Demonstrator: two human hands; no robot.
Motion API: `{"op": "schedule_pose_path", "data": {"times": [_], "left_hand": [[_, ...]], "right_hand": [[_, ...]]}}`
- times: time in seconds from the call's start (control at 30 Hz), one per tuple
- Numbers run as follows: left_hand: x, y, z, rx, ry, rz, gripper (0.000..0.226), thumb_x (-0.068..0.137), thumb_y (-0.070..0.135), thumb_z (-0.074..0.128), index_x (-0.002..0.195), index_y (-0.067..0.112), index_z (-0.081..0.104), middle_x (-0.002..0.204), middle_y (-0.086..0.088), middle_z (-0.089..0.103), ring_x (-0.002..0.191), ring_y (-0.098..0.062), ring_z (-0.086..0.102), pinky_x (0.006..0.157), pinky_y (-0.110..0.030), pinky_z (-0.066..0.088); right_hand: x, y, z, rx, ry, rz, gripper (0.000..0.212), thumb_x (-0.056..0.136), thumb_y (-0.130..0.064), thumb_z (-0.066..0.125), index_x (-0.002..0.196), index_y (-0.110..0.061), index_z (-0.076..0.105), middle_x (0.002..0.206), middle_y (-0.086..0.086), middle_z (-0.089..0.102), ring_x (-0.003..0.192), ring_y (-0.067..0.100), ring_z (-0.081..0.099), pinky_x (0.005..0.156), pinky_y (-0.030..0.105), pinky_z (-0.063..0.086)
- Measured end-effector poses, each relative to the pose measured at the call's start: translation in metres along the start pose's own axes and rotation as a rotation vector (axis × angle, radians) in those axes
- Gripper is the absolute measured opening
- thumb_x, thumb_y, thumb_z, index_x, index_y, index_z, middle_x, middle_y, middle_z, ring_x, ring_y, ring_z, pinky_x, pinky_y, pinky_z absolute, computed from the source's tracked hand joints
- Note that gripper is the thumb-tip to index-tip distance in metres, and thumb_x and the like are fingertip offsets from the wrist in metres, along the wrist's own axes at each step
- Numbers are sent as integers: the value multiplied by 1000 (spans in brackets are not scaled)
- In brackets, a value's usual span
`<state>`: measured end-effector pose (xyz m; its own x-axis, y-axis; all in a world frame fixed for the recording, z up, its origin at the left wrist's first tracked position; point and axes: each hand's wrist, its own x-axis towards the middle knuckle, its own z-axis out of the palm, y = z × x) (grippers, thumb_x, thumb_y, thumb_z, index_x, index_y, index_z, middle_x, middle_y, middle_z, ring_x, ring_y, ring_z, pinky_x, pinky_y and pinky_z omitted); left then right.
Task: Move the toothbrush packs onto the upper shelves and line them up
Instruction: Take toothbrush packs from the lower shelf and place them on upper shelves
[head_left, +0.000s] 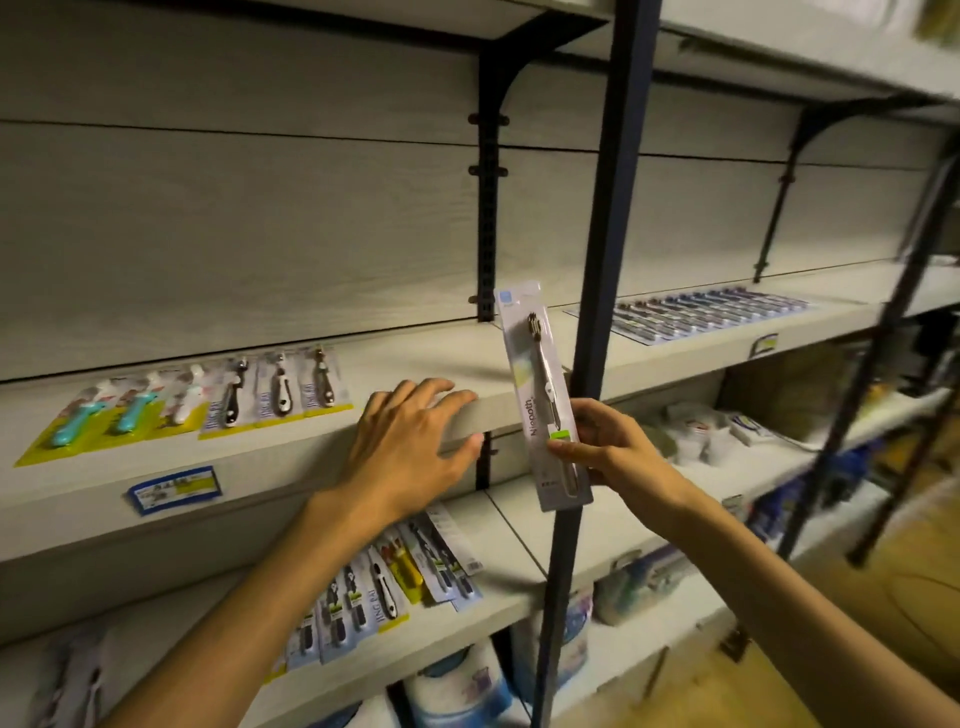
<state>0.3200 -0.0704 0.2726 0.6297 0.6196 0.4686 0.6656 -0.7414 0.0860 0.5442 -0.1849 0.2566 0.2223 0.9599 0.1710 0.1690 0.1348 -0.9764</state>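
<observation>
Right hand (597, 447) pinches a pack (540, 395) upright at frame centre, just beside the post (608, 208). Left hand (410, 441) rests flat, fingers straight, on the upper shelf (415, 358) edge. Risk: the pack apparently overlaps the post; swinging leftward could snag and twist it loose.

We read "Nicooth" running lengthwise on the grey toothbrush pack (543, 400) pinched in our right hand (605, 447), and "JING BAI" down the blue edge of a pack (228, 402) on the upper shelf (415, 358), while the blue price label (174, 488) is too blurred.
</observation>
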Motion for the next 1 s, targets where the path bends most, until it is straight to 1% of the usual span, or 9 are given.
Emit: {"op": "schedule_pose_path", "data": {"times": [0.1,0.23,0.3,0.4,0.5,0.67,0.7,0.9,1.0], "left_hand": [[0,27,8,-45,-15,77,59,92,65,33,145,39,40,148,12,43,133,-11,39,110,-36,29],[10,60,23,-67,-40,151,55,96,62,38,146,39,37,147,12,42,135,-11,37,112,-35,27],[18,79,32,-70,-48,177,56,96,61,38,147,39,36,146,12,43,134,-11,38,111,-34,27],[30,111,47,-58,-50,217,56,97,59,38,148,38,36,146,12,43,133,-10,37,109,-33,27],[49,147,64,-60,-59,231,55,97,58,39,148,36,35,146,12,41,134,-10,35,110,-33,25],[92,208,99,-40,-51,185,55,97,58,37,147,35,37,146,11,42,134,-11,36,109,-34,27],[102,221,106,-33,-50,169,55,97,59,37,147,35,38,146,11,42,134,-11,36,109,-34,27],[149,271,124,23,-67,70,56,99,59,35,149,35,35,150,10,38,138,-12,33,112,-34,25],[170,286,127,48,-39,21,55,99,58,35,149,35,35,149,11,39,137,-11,33,111,-33,25]], "right_hand": [[-23,7,-27,-35,60,41,37,91,-10,68,125,-20,61,112,1,74,107,20,70,84,41,57],[-42,13,-63,-19,148,72,35,92,-8,65,125,-20,61,109,-2,75,103,19,71,80,36,56],[-48,16,-82,-7,183,89,34,92,-6,64,123,-19,61,108,-2,76,102,20,72,79,38,57],[-51,20,-112,2,202,99,32,93,-4,63,121,-19,60,103,-2,77,96,17,73,80,42,61],[-47,24,-148,4,199,90,32,92,-4,63,121,-18,60,101,-2,77,95,18,73,82,43,59],[-25,40,-228,14,164,98,34,91,-7,65,122,-18,59,102,0,77,95,17,74,72,35,62],[-20,44,-247,14,156,97,33,91,-7,66,123,-18,60,102,1,77,95,18,74,72,35,62],[22,58,-336,24,118,96,33,91,-7,67,124,-11,62,106,8,75,102,27,72,73,36,59],[45,56,-364,44,81,75,32,91,-8,67,123,-12,63,108,7,75,102,27,72,78,40,60]]}}
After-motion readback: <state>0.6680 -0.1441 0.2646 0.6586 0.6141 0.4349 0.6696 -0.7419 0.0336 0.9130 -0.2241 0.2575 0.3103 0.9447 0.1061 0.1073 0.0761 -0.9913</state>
